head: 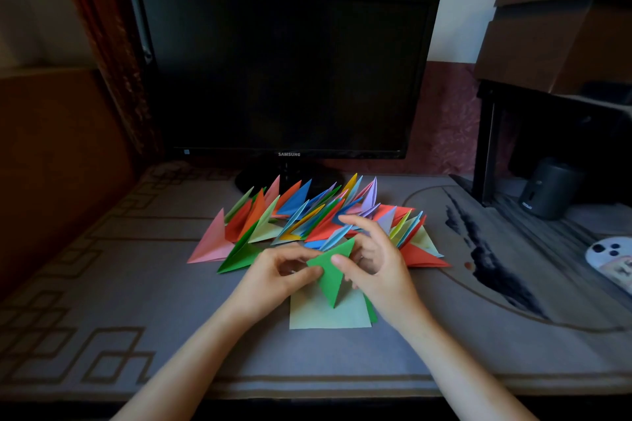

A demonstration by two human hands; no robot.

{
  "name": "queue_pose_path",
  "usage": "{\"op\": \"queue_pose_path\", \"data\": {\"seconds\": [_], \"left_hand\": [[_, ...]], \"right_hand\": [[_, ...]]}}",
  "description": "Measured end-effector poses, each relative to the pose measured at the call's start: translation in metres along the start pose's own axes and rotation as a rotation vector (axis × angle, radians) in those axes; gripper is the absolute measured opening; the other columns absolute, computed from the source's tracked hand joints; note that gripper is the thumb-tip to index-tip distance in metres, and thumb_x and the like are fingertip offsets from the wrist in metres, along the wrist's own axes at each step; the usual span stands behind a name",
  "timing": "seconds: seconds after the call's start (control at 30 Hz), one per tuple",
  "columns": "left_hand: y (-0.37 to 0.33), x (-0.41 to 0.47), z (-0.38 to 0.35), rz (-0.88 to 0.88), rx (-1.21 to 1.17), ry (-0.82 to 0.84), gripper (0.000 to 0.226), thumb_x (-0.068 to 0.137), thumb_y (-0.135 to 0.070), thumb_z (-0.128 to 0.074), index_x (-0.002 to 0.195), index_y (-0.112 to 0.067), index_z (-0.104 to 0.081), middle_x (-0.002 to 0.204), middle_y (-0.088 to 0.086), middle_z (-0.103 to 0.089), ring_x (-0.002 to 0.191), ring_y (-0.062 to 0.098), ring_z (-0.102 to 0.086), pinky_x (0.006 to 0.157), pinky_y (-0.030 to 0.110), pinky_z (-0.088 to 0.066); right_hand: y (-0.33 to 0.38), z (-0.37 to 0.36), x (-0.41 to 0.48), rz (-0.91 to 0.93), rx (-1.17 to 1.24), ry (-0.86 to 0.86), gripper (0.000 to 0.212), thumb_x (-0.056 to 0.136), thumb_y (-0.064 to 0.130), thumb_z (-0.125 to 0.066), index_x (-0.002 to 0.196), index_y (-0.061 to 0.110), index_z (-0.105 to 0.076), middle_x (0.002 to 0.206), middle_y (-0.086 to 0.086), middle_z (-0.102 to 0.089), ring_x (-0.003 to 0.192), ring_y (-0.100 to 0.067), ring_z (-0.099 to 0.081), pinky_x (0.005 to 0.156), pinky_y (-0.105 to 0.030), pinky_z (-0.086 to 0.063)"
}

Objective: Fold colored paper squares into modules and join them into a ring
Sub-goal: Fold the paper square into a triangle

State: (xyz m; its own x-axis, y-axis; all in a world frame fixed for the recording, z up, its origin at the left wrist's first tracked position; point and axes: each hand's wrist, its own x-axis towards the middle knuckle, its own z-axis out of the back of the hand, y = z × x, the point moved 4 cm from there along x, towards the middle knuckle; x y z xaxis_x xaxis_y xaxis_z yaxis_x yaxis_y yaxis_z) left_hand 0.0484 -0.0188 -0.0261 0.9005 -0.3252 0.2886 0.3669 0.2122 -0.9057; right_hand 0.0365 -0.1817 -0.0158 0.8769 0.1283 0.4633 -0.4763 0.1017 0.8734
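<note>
A green folded paper module (331, 275), triangular with its point toward me, is held above the desk between both hands. My left hand (275, 275) pinches its left edge with thumb and fingers. My right hand (374, 267) holds its right side, thumb on the top face and fingers curled behind. Under the hands lies a flat pale green paper square (328, 316) with a darker green sheet edge (371, 313) showing at its right. Behind the hands, several finished pointed modules (307, 215) in pink, orange, blue, green, yellow, lilac and red lie in a spread heap.
A dark Samsung monitor (284, 68) stands at the back of the cloth-covered desk (136, 284), its foot just behind the heap. At right are a black shelf frame (485, 147) with cardboard boxes (561, 34), a small dark speaker (550, 188) and a phone (612, 258).
</note>
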Motion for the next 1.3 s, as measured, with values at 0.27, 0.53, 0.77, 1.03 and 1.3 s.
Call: {"op": "queue_pose_path", "data": {"seconds": [0.27,0.53,0.77,1.03,1.3], "left_hand": [[-0.003,0.000,-0.008,0.115,-0.304,0.067,0.039,0.073,-0.007,-0.071,0.110,-0.006,-0.058,0.085,0.003,-0.069,0.076,0.027,-0.071,0.068,0.027,-0.057],[-0.002,0.002,0.000,0.100,-0.325,-0.092,0.021,0.080,0.005,-0.063,0.097,-0.006,-0.063,0.073,0.013,-0.072,0.066,0.017,-0.070,0.061,0.020,-0.056],[-0.001,0.003,0.010,0.062,-0.317,-0.220,0.021,0.077,0.001,-0.066,0.097,-0.005,-0.065,0.073,0.016,-0.072,0.070,0.021,-0.072,0.063,0.023,-0.057],[0.005,0.003,0.013,-0.073,0.250,-0.245,0.008,0.079,-0.023,-0.073,0.087,-0.026,-0.072,0.087,-0.012,-0.071,0.082,0.000,-0.064,0.072,0.015,-0.048],[0.021,0.004,0.010,-0.074,0.529,-0.095,0.064,0.056,-0.076,-0.059,0.100,-0.031,-0.071,0.102,-0.016,-0.056,0.103,0.001,-0.051,0.092,0.018,-0.039]], "right_hand": [[0.002,0.001,0.003,-0.023,0.094,-0.095,0.019,0.083,-0.006,-0.062,0.094,0.010,-0.066,0.065,-0.005,-0.067,0.055,-0.021,-0.064,0.056,-0.027,-0.054],[-0.001,0.011,0.004,0.047,-0.110,-0.131,0.023,0.087,-0.001,-0.060,0.090,0.018,-0.072,0.076,0.013,-0.065,0.061,-0.006,-0.055,0.056,-0.019,-0.044],[-0.001,0.013,0.008,0.093,-0.144,-0.172,0.034,0.089,-0.005,-0.054,0.092,0.024,-0.071,0.071,0.012,-0.055,0.060,-0.008,-0.053,0.061,-0.017,-0.047],[0.005,0.024,0.024,0.014,-0.270,-0.204,0.030,0.093,0.001,-0.052,0.101,0.024,-0.069,0.085,-0.008,-0.063,0.063,-0.006,-0.056,0.061,-0.014,-0.045],[-0.018,0.022,0.021,-0.061,-0.833,-0.058,0.025,0.092,0.012,-0.055,0.111,0.018,-0.070,0.083,0.010,-0.049,0.071,-0.003,-0.048,0.065,-0.014,-0.037]]}}
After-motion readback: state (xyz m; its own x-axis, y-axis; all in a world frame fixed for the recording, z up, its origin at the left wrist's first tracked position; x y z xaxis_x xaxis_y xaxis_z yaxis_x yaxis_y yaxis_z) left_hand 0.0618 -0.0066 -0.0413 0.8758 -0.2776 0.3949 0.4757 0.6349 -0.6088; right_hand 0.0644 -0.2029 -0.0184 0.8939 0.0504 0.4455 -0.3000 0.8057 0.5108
